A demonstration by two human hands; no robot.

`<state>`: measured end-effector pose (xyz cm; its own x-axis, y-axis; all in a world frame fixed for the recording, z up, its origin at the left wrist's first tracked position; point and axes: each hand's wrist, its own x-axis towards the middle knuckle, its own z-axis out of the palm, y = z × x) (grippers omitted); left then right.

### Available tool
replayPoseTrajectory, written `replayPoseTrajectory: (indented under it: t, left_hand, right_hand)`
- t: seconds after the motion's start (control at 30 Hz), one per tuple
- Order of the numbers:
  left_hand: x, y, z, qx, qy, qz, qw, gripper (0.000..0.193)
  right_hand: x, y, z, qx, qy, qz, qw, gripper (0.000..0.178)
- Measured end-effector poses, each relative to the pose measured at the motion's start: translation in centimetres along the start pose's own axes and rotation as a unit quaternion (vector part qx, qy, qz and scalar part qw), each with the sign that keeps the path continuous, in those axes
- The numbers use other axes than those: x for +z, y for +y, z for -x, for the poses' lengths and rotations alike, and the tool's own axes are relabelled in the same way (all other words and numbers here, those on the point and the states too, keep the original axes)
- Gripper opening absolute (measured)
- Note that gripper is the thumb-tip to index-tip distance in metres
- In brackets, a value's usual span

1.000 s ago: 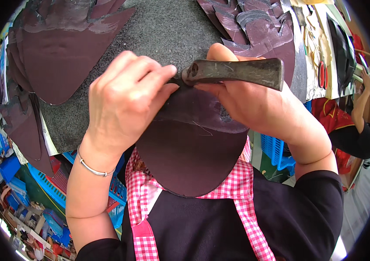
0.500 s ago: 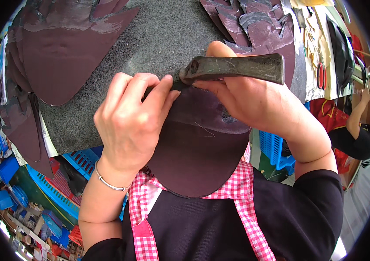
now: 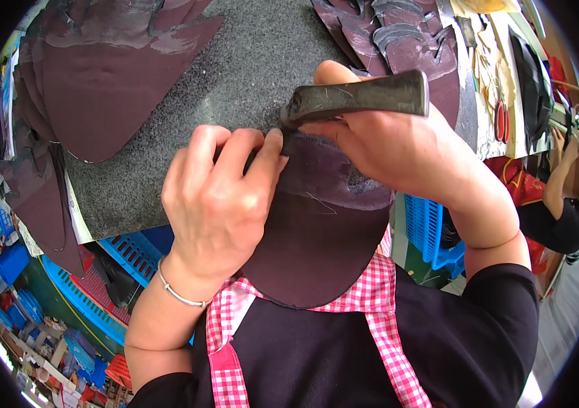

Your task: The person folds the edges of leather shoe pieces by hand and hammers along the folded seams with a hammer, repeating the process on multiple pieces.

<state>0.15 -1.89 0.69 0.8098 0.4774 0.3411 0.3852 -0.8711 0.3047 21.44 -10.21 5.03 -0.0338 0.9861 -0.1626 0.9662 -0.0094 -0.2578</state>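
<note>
A dark maroon leather piece [image 3: 323,251] with a rounded near end hangs over the near edge of the stone slab, against my apron. My left hand [image 3: 218,194] is closed at the far left edge of this piece, thumb and forefinger pinching it. In my right hand [image 3: 405,153] is a hammer with a worn dark metal head [image 3: 364,95]; the fingers hide its handle. The narrow end of the head rests on or just above the leather, close to my left fingertips. Thin loose threads lie on the piece.
Stacked maroon leather pieces lie on the granite slab [image 3: 235,61] at the far left [image 3: 106,95] and far right [image 3: 415,51]. Red-handled scissors [image 3: 502,121] lie further right. Blue plastic baskets [image 3: 425,228] stand below the slab. Another person's arm [image 3: 558,173] shows at the right.
My left hand has shifted right along the leather's edge, nearer the hammer. The hammer head has swung slightly, its broad end now a little further left and away from me.
</note>
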Motion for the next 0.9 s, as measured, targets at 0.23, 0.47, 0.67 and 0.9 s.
replayPoseTrajectory:
  t: [0.23,0.47,0.67,0.9]
  left_hand:
    - [0.6,-1.4,0.0,-0.019,0.025,0.026,0.999,0.046]
    - [-0.4,-2.9,-1.1,0.038,-0.080,0.043,0.995,0.042]
    - [-10.4,-8.8,-8.0,-0.017,-0.078,0.050,0.996,0.050]
    - [-5.0,-6.0,-19.2,0.153,0.059,-0.004,0.986,0.025]
  right_hand:
    - [0.7,-0.4,-0.2,-0.081,0.030,0.184,0.979,0.018]
    - [2.9,0.0,1.2,-0.084,0.113,-0.135,0.981,0.027]
    - [0.1,5.6,4.6,0.041,0.212,-0.195,0.957,0.023]
    - [-1.7,15.8,5.0,0.191,0.304,-0.109,0.927,0.031]
